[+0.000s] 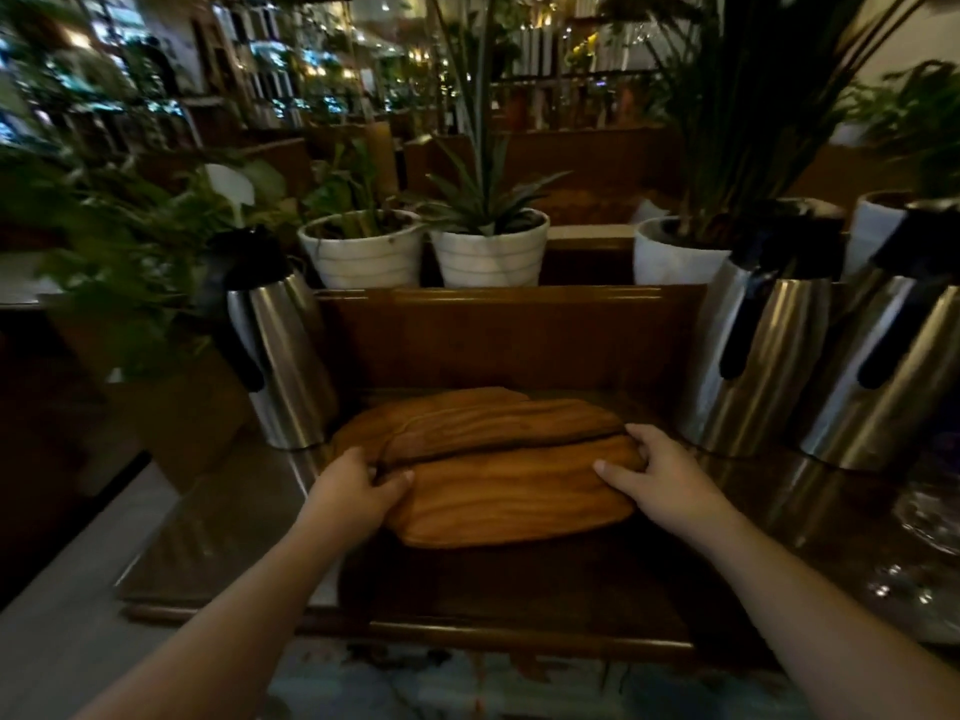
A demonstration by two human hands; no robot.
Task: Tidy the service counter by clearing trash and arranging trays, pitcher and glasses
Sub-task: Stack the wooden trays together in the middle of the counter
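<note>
A stack of oval wooden trays [509, 491] lies in the middle of the dark wooden counter [519, 595]. My left hand [358, 491] grips the stack's left end, thumb on top. My right hand [654, 470] grips its right end in the same way. The top tray sits slightly askew over the ones beneath. A steel pitcher with a black handle [275, 350] stands to the left of the trays. Two more steel pitchers [763, 345] [893, 366] stand to the right. Clear glasses [930, 517] show at the far right edge, blurred.
A raised wooden back panel [509, 335] stands behind the trays. On the ledge above it are white plant pots [363, 252] [491, 252] [670, 252]. Leafy plants [119, 252] crowd the left side. The counter's front edge [519, 636] is near me.
</note>
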